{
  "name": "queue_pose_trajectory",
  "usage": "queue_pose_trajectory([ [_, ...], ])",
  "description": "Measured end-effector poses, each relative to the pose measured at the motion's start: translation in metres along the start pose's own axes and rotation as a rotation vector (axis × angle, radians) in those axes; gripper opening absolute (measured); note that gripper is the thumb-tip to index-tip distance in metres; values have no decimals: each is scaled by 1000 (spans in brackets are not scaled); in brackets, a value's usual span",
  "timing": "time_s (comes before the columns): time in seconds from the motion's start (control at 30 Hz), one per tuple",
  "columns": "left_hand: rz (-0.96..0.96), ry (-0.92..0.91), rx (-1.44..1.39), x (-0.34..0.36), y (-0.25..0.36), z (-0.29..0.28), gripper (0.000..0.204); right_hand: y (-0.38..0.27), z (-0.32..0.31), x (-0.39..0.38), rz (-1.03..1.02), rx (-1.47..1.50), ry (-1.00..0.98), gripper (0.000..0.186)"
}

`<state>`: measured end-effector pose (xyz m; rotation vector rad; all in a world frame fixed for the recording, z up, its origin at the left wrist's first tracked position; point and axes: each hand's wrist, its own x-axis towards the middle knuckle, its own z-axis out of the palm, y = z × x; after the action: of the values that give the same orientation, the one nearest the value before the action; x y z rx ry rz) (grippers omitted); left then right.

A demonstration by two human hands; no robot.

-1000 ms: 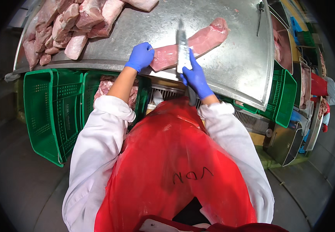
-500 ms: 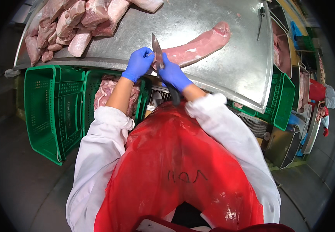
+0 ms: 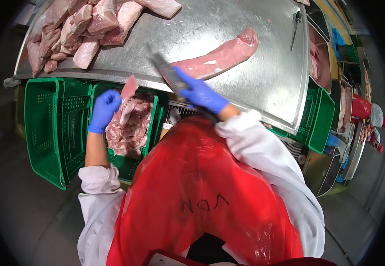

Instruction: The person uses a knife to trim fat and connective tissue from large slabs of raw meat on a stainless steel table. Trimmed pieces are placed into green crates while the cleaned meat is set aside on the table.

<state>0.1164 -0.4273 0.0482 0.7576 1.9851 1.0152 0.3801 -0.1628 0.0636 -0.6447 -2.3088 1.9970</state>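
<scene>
My left hand (image 3: 106,108), in a blue glove, is over the green crate of meat trimmings, its fingers curled. A small pink meat trimming (image 3: 130,86) sticks up at its fingertips. My right hand (image 3: 203,95), also gloved in blue, grips a knife (image 3: 162,66) at the table's near edge. The blade is smeared by motion and points up and left. Just beyond that hand, a long pink piece of meat (image 3: 221,56) lies on the metal table, its near left end partly hidden by the knife and hand.
A pile of large meat pieces (image 3: 83,26) covers the far left of the metal table (image 3: 272,80). The crate of trimmings (image 3: 157,119) and another green crate (image 3: 46,128) stand along the near edge. A thin dark-handled tool (image 3: 295,31) lies at the right, beside another green crate (image 3: 319,117).
My left hand has moved left and down from the table to above the crate, taking the trimming away from the long piece. The knife has swung further left in my right hand.
</scene>
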Motion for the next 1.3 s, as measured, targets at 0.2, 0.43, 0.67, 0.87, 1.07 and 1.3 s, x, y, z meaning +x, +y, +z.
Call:
queue_pose_trajectory([
  [0.2, 382, 116, 802, 37, 66, 126, 69, 79, -148, -5, 66, -486, 503, 74],
  [0.43, 229, 46, 852, 150, 134, 253, 56, 68, -121, -72, 284, -811, 112, 93],
  [0.67, -337, 27, -350, 253, 63, 173, 64, 91, -138, -144, 240, -684, 15, 83],
  [0.87, -240, -203, -1058, 201, 155, 237, 62, 98, -199, -251, 115, -250, 243, 75],
  [1.07, 429, -445, -811, 214, 434, 387, 47, 128, -253, -286, 236, -80, 524, 76],
  [1.3, 85, -24, 909, 228, 259, 418, 96, 182, -276, -331, 207, 37, 899, 75],
])
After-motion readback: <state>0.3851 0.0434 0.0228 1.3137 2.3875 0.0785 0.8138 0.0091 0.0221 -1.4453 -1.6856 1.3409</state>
